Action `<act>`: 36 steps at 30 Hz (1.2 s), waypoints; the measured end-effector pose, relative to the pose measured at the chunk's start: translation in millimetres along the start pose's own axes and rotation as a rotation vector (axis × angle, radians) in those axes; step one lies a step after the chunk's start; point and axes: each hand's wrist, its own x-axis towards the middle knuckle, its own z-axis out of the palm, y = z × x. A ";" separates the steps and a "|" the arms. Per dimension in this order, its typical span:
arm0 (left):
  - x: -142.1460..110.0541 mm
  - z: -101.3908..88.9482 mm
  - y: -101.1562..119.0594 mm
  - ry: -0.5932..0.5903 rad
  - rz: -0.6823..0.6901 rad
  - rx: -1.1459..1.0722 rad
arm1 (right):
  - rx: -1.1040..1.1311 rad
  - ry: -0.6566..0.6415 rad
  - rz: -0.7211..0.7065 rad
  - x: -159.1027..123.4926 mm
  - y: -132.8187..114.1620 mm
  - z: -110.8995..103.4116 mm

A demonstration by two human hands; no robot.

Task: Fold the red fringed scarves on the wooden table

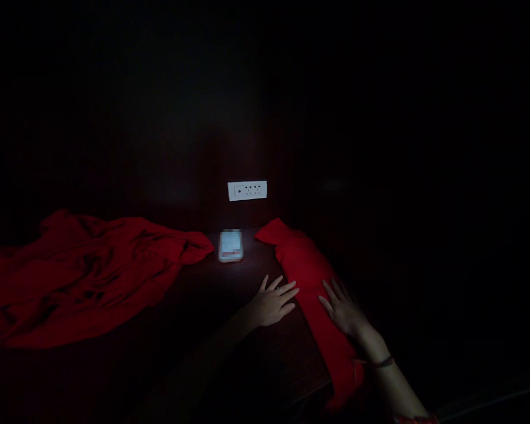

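Note:
A long strip of folded red cloth (pixel 302 259) lies along the right side of a dark wooden surface (pixel 274 347), its near end hanging past the front edge. My left hand (pixel 271 303) rests with fingers spread beside the strip, fingertips at its left border. On the strip's right part, my right hand (pixel 342 309) lies flat with its fingers apart. Neither hand grips anything. A ring shows on the left hand, and a dark band circles the right wrist. To the left spreads a larger, crumpled red cloth (pixel 92 277).
Between the two cloths, toward the back, sits a small pale rectangular object (pixel 231 244), blurred out. A white socket panel (pixel 247 191) is on the dark wall behind. The surface's front corner shows near the strip's lower end. Darkness hides most of the surroundings.

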 end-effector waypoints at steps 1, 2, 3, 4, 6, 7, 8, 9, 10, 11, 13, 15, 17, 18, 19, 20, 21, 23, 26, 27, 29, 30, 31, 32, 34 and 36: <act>-0.1 -1.2 0.8 0.003 -0.003 -0.005 | -0.003 0.002 0.002 -0.8 0.2 -2.6; 0.0 -2.7 1.9 0.012 -0.004 -0.008 | -0.001 0.018 -0.009 -1.4 0.3 -5.9; 0.5 -4.7 3.4 0.027 0.004 -0.007 | 0.006 0.049 -0.023 -1.7 0.3 -9.4; 1.1 -6.9 5.0 0.048 0.020 -0.001 | 0.016 0.094 -0.031 -1.6 0.4 -12.7; 2.5 -11.2 7.9 0.092 0.074 0.018 | 0.041 0.210 -0.027 0.1 0.5 -17.0; 3.1 -12.6 8.8 0.105 0.101 0.027 | 0.054 0.259 -0.021 1.7 0.4 -17.5; 3.6 -13.3 9.2 0.107 0.119 0.032 | 0.064 0.281 -0.020 3.7 0.1 -16.7; 4.0 -13.2 9.0 0.095 0.125 0.032 | 0.071 0.266 -0.027 6.0 -0.4 -14.8; 4.3 -12.2 8.3 0.074 0.120 0.028 | 0.075 0.220 -0.038 8.3 -0.9 -12.1; 4.4 -10.6 7.3 0.047 0.108 0.023 | 0.075 0.155 -0.047 10.5 -1.4 -8.9; 4.5 -6.5 5.0 0.001 0.080 0.017 | 0.071 0.031 -0.029 13.7 -1.9 -3.1; 4.5 -2.7 3.4 -0.028 0.059 0.019 | 0.070 -0.026 0.005 15.2 -1.2 -0.3; 4.4 -0.7 3.1 -0.043 0.046 0.020 | 0.074 -0.044 0.017 15.1 0.3 -1.7; 4.3 -0.5 3.3 -0.045 0.043 0.020 | 0.079 -0.049 0.021 14.5 0.9 -3.9; 4.1 -0.9 3.8 -0.044 0.041 0.019 | 0.086 -0.046 0.027 13.6 1.2 -6.9; 3.7 -1.6 4.4 -0.037 0.040 0.018 | 0.095 -0.029 0.036 12.2 0.9 -10.2; 3.3 -2.6 4.9 -0.026 0.042 0.017 | 0.104 0.003 0.044 10.4 0.0 -13.5; 2.4 -4.7 5.9 0.002 0.045 0.018 | 0.114 0.092 0.024 6.0 -3.6 -18.5; 1.6 -6.4 6.4 0.025 0.049 0.022 | 0.105 0.125 -0.099 -0.4 -10.7 -18.3; 1.6 -6.3 6.3 0.021 0.050 0.022 | 0.097 0.090 -0.123 -1.7 -12.3 -16.2; 2.2 -4.7 5.5 0.000 0.050 0.021 | 0.076 0.003 -0.111 -2.4 -13.1 -10.7; 2.6 -3.5 4.9 -0.010 0.048 0.021 | 0.067 -0.031 -0.090 -1.9 -12.1 -8.2; 3.1 -2.2 4.3 -0.018 0.044 0.024 | 0.062 -0.052 -0.071 -1.3 -10.3 -6.2; 3.5 -0.8 3.7 -0.023 0.040 0.027 | 0.060 -0.067 -0.058 -0.6 -8.0 -5.2; 4.1 1.2 2.9 -0.030 0.035 0.030 | 0.059 -0.091 -0.039 -0.2 -2.9 -6.1; 4.0 1.7 2.6 -0.027 0.033 0.024 | 0.059 -0.078 -0.040 -1.5 0.8 -10.8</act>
